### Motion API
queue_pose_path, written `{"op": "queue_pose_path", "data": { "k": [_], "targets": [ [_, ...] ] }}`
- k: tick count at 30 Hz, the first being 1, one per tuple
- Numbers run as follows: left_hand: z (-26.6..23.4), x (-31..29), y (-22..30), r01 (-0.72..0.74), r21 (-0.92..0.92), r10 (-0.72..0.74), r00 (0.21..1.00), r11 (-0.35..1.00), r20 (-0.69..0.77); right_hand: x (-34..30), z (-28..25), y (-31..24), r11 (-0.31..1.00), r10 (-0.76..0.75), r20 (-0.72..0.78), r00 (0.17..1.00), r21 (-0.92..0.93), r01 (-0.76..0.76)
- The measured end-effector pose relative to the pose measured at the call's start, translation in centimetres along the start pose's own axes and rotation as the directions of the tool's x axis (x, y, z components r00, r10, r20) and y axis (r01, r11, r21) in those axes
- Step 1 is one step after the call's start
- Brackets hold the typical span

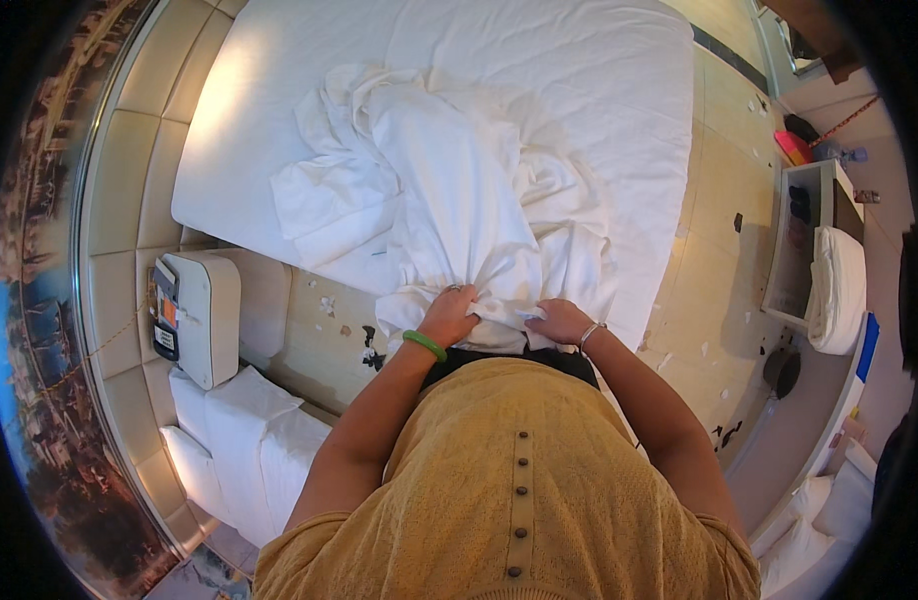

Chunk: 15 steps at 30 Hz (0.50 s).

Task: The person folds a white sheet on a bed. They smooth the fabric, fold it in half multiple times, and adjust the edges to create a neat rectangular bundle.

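Observation:
A large bunched white sheet [449, 170] lies in folds on the bed and hangs over its near edge toward my waist. My left hand [449, 316], with a green bangle at the wrist, is closed on the sheet's near end. Just to its right, my right hand [562, 322], wearing a silvery bracelet, pinches another part of the same cloth. Creases run from both hands up into the heap. Beneath the heap, the mattress [619, 80] has a smooth white cover. Some fingertips are hidden in the fabric.
A white nightstand [217, 310] stands left, by the padded headboard [124, 190]. Behind it on my left is another bed with white bedding [249, 440]. Right, across the tiled floor [714, 220], an open shelf unit [794, 240] carries a folded white towel or quilt [837, 290]; a dark bin [780, 372] sits nearby.

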<state>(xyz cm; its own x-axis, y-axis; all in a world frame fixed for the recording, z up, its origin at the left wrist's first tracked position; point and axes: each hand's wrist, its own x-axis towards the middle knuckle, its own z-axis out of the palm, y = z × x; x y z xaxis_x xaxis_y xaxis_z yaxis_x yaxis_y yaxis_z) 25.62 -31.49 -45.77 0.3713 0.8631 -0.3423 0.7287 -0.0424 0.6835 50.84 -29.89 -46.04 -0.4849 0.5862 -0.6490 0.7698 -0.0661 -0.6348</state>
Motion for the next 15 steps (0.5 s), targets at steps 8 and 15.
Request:
{"op": "queue_pose_path", "data": {
  "k": [8,15],
  "targets": [
    [0.1,0.03,-0.17,0.002,-0.023,-0.002,1.0,1.0,0.0,0.19,0.04,0.31,0.999,-0.012,-0.007,1.0,-0.037,0.012],
    [0.21,0.09,-0.33,-0.007,-0.038,0.007,1.0,0.999,0.005,0.12,0.04,0.22,0.999,-0.011,-0.021,1.0,-0.03,0.01]
  ]
}}
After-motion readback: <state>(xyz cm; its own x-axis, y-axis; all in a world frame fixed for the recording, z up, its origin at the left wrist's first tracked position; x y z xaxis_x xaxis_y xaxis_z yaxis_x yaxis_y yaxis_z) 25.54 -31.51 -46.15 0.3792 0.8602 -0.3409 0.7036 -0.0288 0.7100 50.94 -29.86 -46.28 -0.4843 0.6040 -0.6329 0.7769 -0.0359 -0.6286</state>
